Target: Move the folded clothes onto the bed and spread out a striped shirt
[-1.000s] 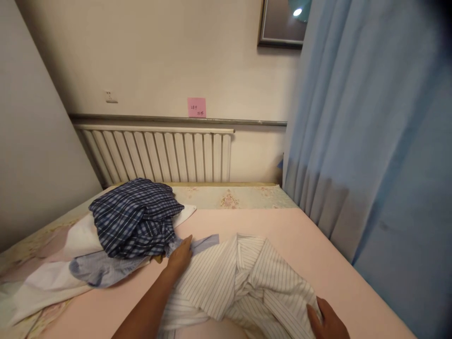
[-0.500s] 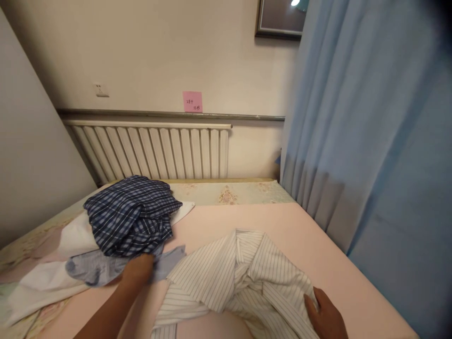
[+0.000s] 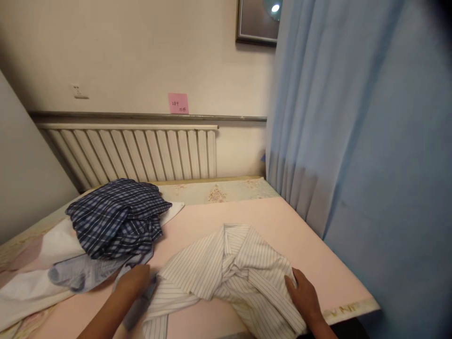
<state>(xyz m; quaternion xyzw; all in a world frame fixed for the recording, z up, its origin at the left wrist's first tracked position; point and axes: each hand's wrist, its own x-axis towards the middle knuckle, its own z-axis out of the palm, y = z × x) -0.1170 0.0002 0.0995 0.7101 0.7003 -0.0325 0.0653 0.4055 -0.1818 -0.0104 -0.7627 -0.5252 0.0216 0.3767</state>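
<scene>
A white shirt with thin dark stripes [image 3: 208,268] lies crumpled on the pink sheet [image 3: 247,212], its collar toward the wall. At its right edge, my right hand [image 3: 303,292] pinches the fabric between thumb and fingers. My left hand [image 3: 136,280], slightly blurred, is closed on a part of a grey-blue garment [image 3: 84,270] just left of the shirt. That garment stretches leftward, partly under a bunched navy plaid garment [image 3: 116,216].
White clothing [image 3: 60,242] lies under the plaid garment at the left. A blue curtain [image 3: 353,117] hangs along the bed's right side. Behind the bed are a radiator [image 3: 141,153] and a wall with a pink note [image 3: 178,103].
My left hand has drawn part of the grey-blue garment nearer and down, out from beside the plaid pile. My right hand stays on the striped shirt's edge. The view has turned slightly right.
</scene>
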